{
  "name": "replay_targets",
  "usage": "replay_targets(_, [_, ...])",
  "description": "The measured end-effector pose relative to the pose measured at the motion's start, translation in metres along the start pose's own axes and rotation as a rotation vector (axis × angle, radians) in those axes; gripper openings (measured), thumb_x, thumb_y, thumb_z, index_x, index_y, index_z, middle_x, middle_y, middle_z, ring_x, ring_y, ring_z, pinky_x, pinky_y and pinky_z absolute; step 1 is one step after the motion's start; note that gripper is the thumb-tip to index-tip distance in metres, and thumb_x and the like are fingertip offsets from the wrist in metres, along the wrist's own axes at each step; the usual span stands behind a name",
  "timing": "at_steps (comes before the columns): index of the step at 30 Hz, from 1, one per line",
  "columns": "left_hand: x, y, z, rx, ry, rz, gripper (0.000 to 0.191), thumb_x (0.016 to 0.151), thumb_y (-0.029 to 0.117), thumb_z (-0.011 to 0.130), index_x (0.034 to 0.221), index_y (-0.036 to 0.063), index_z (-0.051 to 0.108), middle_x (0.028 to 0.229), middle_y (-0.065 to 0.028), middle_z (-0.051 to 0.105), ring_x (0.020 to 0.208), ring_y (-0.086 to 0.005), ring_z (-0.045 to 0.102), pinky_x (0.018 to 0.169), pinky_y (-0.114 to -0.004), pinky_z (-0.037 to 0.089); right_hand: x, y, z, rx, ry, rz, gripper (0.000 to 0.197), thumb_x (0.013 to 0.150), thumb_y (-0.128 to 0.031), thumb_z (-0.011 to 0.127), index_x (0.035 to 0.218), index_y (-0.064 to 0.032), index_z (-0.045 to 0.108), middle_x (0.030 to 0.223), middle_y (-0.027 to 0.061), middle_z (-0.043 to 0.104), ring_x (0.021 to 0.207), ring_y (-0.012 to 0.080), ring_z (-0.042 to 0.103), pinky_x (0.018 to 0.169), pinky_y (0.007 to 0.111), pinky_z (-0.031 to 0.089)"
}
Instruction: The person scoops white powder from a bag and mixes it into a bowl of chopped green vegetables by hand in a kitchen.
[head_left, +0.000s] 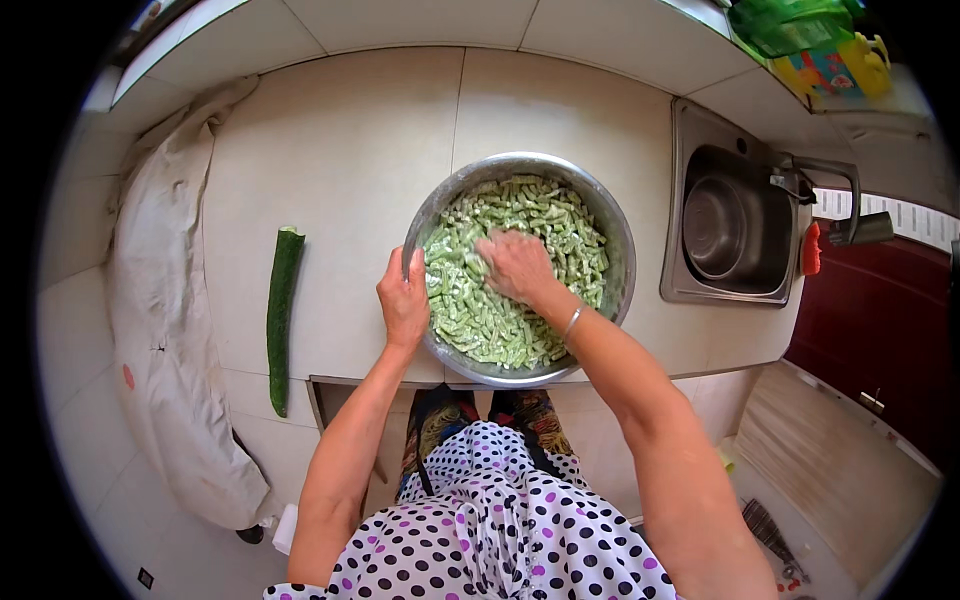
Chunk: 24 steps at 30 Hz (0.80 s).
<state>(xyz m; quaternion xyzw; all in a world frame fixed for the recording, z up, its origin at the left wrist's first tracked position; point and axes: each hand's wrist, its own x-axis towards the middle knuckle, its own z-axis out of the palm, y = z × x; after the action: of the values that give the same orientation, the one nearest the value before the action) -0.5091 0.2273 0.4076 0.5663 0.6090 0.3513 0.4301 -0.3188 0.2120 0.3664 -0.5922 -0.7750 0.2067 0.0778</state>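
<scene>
A wide metal bowl (624, 262) stands at the counter's front edge, filled with cut green beans (491, 334) dusted in white powder. My left hand (405, 300) grips the bowl's left rim, thumb on the inside. Inside the bowl, my right hand (517, 266) reaches into the beans near the middle, with a silver bangle on its wrist. Its fingertips are partly buried and slightly blurred, so whether they hold beans is unclear. The powder looks thickest on the beans to the left of that hand.
Left of the bowl, a long green cucumber (283, 322) lies on the tiled counter (352, 150). Farther left is a pale cloth cover (169, 337). A steel sink (731, 217) with a faucet (851, 187) and a red sponge (811, 249) are at the right.
</scene>
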Motion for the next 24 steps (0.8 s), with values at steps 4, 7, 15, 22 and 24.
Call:
replay_targets(4, [0.004,0.003,0.0,0.015,-0.01,0.023,0.025,0.098,0.024,0.052,0.095,-0.0001,0.057,0.065,-0.0012,0.045,0.062,-0.0089,0.04,0.056,-0.027,0.037,0.02,-0.013,-0.008,0.082,0.068,0.209,0.029,0.081,-0.036,0.065,0.094,-0.011,0.058,0.08,0.0115,0.062,0.077,0.0304,0.063,0.063,0.044,0.051])
replay_targets(7, [0.01,-0.004,-0.003,0.014,-0.01,0.029,0.026,0.098,0.025,0.052,0.094,-0.0002,0.057,0.065,-0.0015,0.046,0.062,-0.0091,0.04,0.056,-0.027,0.037,0.011,-0.01,-0.017,0.123,-0.098,0.161,0.027,0.083,-0.034,0.062,0.093,-0.0095,0.059,0.08,0.0142,0.063,0.08,0.0333,0.063,0.067,0.046,0.051])
replay_targets(15, [0.005,-0.001,-0.002,0.019,0.024,0.032,0.026,0.098,0.025,0.053,0.094,-0.0002,0.057,0.065,-0.0013,0.046,0.063,-0.0091,0.04,0.056,-0.028,0.038,-0.078,0.004,-0.038,-0.024,-0.17,-0.239,0.045,0.084,-0.035,0.062,0.125,-0.018,0.053,0.127,0.0092,0.049,0.114,0.0322,0.049,0.085,0.043,0.051])
replay_targets(22, [-0.002,-0.002,-0.001,0.014,0.046,-0.019,0.024,0.098,0.023,0.052,0.095,-0.0002,0.057,0.064,-0.0017,0.046,0.062,-0.0092,0.04,0.055,-0.028,0.038,-0.021,0.004,-0.012,-0.078,-0.201,-0.197,0.038,0.078,-0.035,0.068,0.106,-0.0151,0.053,0.115,0.0087,0.052,0.105,0.0285,0.054,0.08,0.042,0.05])
replay_targets(24, [0.0,0.0,0.0,0.027,0.028,-0.03,0.023,0.098,0.022,0.052,0.095,0.0,0.057,0.063,-0.0018,0.045,0.061,-0.0091,0.04,0.054,-0.028,0.037,-0.009,0.008,0.004,-0.08,-0.058,-0.224,0.034,0.08,-0.036,0.066,0.101,-0.0135,0.052,0.102,0.0085,0.054,0.087,0.0273,0.059,0.069,0.042,0.051])
